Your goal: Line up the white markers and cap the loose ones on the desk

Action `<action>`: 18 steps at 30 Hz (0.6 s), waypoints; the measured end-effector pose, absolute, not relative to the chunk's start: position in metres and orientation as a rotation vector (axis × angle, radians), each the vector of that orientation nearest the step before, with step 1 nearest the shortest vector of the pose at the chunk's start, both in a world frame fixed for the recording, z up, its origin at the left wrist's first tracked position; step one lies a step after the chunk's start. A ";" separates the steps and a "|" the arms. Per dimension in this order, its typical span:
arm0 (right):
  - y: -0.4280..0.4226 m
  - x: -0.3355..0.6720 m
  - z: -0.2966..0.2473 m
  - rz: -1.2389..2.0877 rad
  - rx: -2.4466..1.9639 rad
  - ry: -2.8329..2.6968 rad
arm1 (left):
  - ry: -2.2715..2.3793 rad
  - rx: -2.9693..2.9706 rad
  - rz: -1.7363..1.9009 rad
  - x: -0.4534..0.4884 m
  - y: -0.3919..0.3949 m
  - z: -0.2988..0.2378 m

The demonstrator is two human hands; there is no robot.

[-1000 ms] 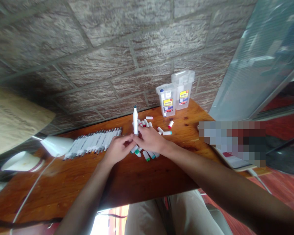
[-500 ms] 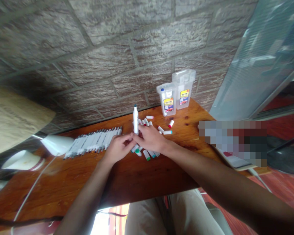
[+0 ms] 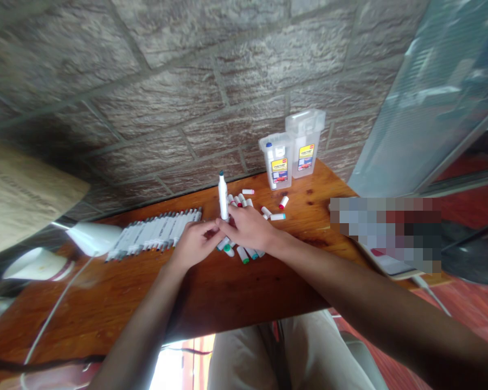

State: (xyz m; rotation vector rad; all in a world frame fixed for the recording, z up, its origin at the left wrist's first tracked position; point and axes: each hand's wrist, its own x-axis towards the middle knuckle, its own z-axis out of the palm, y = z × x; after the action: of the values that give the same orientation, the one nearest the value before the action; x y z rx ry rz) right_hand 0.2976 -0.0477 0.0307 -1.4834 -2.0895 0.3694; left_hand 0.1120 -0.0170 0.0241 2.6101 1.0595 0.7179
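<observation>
A white marker (image 3: 223, 201) stands nearly upright between my hands, its dark teal end pointing up. My right hand (image 3: 250, 227) is closed around its lower part. My left hand (image 3: 197, 244) is closed too, its thumb and fingertips pressed together at the marker's bottom end against my right fingers. That bottom end is hidden by the fingers. Under and around my right hand lie several loose white marker caps (image 3: 243, 254) with green, teal, red and pink ends. To the left, a row of white markers (image 3: 154, 233) without caps lies side by side.
Two clear plastic marker boxes (image 3: 279, 165) stand at the back right near the stone wall (image 3: 146, 119); the front one holds a blue-ended marker. A paper cup (image 3: 38, 264), a white cone-shaped object (image 3: 93, 237) and a cable are at left. A booklet (image 3: 384, 262) lies at right, partly blurred out.
The view has tilted slightly, so everything sits a little higher. The marker leans slightly more left; both hands keep nearly the same hold.
</observation>
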 end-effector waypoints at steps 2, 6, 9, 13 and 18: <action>-0.047 0.298 0.030 0.367 -1.476 -2.090 | 1.060 2.605 0.714 0.112 -0.017 0.023; -0.047 0.298 0.030 0.372 -1.474 -2.094 | 1.059 2.598 0.716 0.112 -0.017 0.024; -0.047 0.298 0.030 0.379 -1.471 -2.103 | 1.057 2.599 0.706 0.112 -0.017 0.025; -0.047 0.298 0.030 0.388 -1.480 -2.103 | 1.065 2.596 0.702 0.112 -0.017 0.025; -0.047 0.298 0.031 0.383 -1.488 -2.111 | 1.064 2.588 0.689 0.112 -0.017 0.023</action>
State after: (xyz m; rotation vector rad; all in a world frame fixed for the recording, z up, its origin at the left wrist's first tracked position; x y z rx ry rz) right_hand 0.2980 -0.0475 0.0310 -1.4877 -2.1108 0.3827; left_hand 0.1121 -0.0170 0.0234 2.5884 1.0639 0.6886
